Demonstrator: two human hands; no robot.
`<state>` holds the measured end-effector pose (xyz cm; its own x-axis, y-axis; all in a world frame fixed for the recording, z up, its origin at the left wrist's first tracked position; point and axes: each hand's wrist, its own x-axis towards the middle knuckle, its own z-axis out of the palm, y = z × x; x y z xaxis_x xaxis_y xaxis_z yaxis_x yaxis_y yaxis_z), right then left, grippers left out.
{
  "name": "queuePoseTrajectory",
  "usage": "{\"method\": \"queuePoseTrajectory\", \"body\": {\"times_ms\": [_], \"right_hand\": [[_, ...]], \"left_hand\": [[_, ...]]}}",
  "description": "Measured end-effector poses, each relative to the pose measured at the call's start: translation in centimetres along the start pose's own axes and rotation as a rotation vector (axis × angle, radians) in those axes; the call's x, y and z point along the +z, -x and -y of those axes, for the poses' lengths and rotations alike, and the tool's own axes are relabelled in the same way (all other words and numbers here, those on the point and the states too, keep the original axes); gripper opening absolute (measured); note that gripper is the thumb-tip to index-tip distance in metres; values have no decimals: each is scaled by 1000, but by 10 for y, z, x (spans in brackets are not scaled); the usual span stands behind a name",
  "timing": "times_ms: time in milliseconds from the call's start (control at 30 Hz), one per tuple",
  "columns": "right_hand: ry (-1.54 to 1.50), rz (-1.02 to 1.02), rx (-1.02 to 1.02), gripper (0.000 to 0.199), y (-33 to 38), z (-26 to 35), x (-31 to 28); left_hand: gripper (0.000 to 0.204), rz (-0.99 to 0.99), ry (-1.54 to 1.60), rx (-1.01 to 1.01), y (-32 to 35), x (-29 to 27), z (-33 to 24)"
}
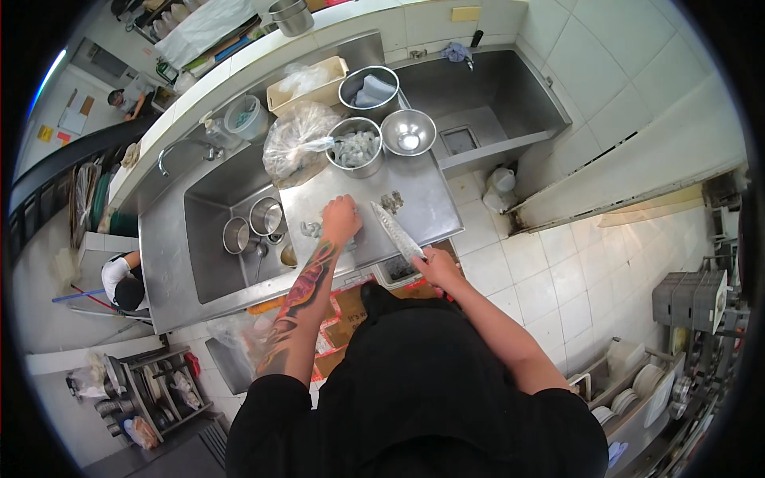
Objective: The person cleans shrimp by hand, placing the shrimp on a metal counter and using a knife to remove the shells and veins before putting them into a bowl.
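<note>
My right hand point(438, 269) grips a kitchen knife point(395, 233) by its handle. Its broad, wet-looking blade points up and to the left over the steel worktop point(434, 209). My left hand point(341, 219) is low over the worktop to the left of the blade, fingers curled in; what they hold, if anything, is hidden. Greyish pieces that look like raw shrimp point(310, 229) lie beside it. A small dark grey heap of scraps point(391, 202) sits just beyond the knife tip. Behind stands a steel pot point(356, 165) filled with similar grey pieces.
Past the worktop are a steel bowl point(409, 133), another pot point(369, 89), a clear bulging bag point(299, 143) and a cream tub point(307, 84). Sinks flank it, the left sink point(213, 209) holding pots. A person point(126, 280) is low at far left; another person point(131, 97) is farther back.
</note>
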<state>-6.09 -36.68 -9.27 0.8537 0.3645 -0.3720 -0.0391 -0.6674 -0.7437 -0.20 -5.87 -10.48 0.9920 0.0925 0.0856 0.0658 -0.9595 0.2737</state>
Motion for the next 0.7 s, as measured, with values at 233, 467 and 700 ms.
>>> {"method": "queuePoseTrajectory", "body": {"times_ms": [233, 467, 700], "right_hand": [[19, -29, -42, 43, -1, 0, 1], [-94, 54, 71, 42, 0, 3, -5], [-75, -36, -74, 43, -8, -11, 10]], "left_hand": [[17, 19, 338, 173, 5, -15, -15], [24, -73, 328, 222, 19, -25, -28], [13, -105, 237, 266, 11, -20, -21]]}}
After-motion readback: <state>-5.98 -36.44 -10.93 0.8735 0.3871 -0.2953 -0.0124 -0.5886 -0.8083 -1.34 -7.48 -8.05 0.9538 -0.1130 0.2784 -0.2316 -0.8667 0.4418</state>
